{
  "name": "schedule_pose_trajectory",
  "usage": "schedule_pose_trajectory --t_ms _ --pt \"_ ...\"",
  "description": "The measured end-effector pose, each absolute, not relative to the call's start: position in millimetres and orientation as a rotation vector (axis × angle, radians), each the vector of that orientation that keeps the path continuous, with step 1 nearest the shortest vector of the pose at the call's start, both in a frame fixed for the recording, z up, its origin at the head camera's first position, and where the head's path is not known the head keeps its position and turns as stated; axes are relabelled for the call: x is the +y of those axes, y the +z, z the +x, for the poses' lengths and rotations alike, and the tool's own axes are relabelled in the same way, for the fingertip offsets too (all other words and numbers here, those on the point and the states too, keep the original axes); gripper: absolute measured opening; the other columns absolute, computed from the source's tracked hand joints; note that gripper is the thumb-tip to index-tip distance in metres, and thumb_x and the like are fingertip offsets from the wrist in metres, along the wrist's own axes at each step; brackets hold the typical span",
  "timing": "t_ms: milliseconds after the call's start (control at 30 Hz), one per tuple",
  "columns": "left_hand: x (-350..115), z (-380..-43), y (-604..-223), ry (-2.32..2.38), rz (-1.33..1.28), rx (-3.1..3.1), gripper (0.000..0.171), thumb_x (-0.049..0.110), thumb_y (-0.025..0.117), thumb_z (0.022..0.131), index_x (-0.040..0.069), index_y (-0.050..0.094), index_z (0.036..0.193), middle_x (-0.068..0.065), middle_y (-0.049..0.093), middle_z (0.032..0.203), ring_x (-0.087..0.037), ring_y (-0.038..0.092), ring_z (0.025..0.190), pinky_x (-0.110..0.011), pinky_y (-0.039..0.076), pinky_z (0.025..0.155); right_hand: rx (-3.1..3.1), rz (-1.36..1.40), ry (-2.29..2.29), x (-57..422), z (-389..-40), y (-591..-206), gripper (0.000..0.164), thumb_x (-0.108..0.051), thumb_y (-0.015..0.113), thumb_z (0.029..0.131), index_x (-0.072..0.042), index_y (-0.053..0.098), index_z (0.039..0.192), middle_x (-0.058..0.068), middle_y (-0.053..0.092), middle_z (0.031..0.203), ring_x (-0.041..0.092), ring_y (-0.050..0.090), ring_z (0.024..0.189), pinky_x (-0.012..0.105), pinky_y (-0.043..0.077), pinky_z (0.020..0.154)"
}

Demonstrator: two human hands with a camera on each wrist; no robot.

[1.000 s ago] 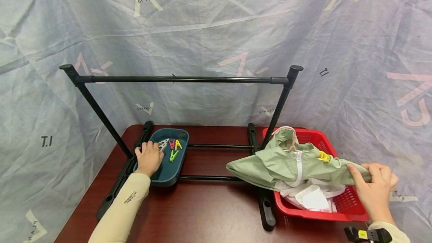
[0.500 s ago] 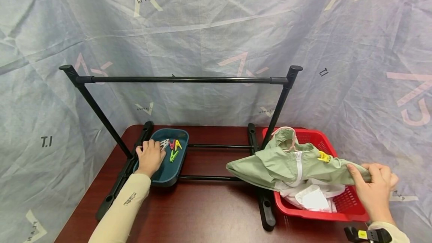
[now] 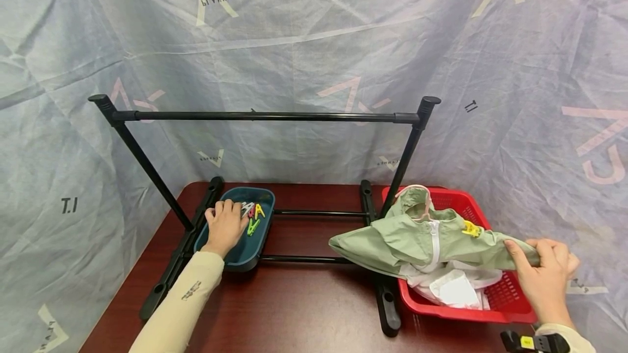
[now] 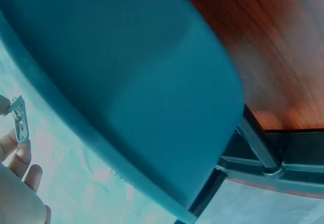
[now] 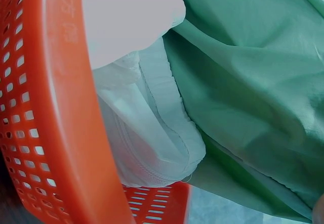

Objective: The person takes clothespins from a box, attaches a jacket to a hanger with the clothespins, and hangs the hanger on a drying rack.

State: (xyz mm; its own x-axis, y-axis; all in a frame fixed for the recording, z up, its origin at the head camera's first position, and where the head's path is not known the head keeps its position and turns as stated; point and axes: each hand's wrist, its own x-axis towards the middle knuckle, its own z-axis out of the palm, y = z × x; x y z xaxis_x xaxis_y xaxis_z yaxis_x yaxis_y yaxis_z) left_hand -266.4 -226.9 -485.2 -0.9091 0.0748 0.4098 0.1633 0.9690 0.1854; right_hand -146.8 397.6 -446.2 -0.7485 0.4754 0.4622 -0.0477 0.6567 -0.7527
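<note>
Over the blue tray [image 3: 262, 249], my left hand [image 3: 227, 227] pinches a pale grey clothespin [image 4: 21, 120] between thumb and fingers, as the left wrist view shows. Beside its fingertips in the tray lie a red clothespin [image 3: 252, 212], a yellow clothespin [image 3: 260, 211] and a green clothespin [image 3: 252, 227]. My right hand [image 3: 547, 279] grips the sleeve end of a light green jacket [image 3: 412, 241]. That jacket is on a pink hanger [image 3: 426, 200] and lies across the red basket [image 3: 466, 312]. Clipped to its shoulder is another yellow clothespin [image 3: 471, 228].
A black rack stands on the dark red table [image 3: 304, 304], its top bar [image 3: 275, 116] spanning above the tray and table. White clothing [image 3: 453, 287] lies in the basket under the jacket. A grey printed sheet [image 3: 294, 42] hangs behind.
My left hand has shifted slightly right and up over the tray, and the grey clothespin moved with it towards the red one. My right hand keeps its grip on the sleeve.
</note>
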Motion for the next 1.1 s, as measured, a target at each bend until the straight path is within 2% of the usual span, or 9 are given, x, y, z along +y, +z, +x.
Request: schedule_pose_trajectory --t_ms 200,433,767,1100 --pt "-220.8 -264.7 -481.9 -0.277 -0.205 -2.709 0.033 0.022 0.064 0.095 -0.004 0.06 0.116 -0.022 0.051 0.11 -0.041 0.04 0.109 -0.063 0.026 0.09 -2.203 -0.319 1.027 396.8 -146.4 -446.0 0.023 -0.016 0.072 0.09 0.001 0.057 0.088 -0.025 0.029 0.095 -0.004 0.012 0.105 0.038 0.015 0.092" --pt "-214.6 -264.4 -479.9 -0.291 -0.238 -2.659 0.028 0.022 0.066 0.094 -0.001 0.062 0.109 -0.019 0.051 0.102 -0.039 0.041 0.107 -0.063 0.026 0.09 -2.193 -0.308 1.009 397.6 -147.0 -447.2 0.023 -0.013 0.073 0.089 0.004 0.058 0.088 -0.026 0.03 0.094 -0.004 0.012 0.103 0.04 0.015 0.092" --pt "-209.2 -263.4 -478.1 -0.294 -0.269 -2.652 0.028 0.022 0.066 0.093 0.001 0.062 0.112 -0.017 0.052 0.105 -0.038 0.042 0.109 -0.063 0.026 0.093 -2.195 -0.316 1.012 398.9 -147.4 -448.5 0.021 -0.013 0.074 0.088 0.001 0.059 0.086 -0.026 0.03 0.095 -0.005 0.013 0.103 0.03 0.014 0.088" --pt "-203.3 -263.0 -478.1 -0.307 -0.308 -2.623 0.026 0.02 0.069 0.092 0.003 0.063 0.111 -0.015 0.052 0.105 -0.037 0.042 0.108 -0.062 0.025 0.093 -2.208 -0.338 1.032 398.2 -147.3 -447.9 0.021 -0.015 0.073 0.089 -0.001 0.058 0.086 -0.024 0.03 0.094 -0.003 0.012 0.104 0.035 0.015 0.091"
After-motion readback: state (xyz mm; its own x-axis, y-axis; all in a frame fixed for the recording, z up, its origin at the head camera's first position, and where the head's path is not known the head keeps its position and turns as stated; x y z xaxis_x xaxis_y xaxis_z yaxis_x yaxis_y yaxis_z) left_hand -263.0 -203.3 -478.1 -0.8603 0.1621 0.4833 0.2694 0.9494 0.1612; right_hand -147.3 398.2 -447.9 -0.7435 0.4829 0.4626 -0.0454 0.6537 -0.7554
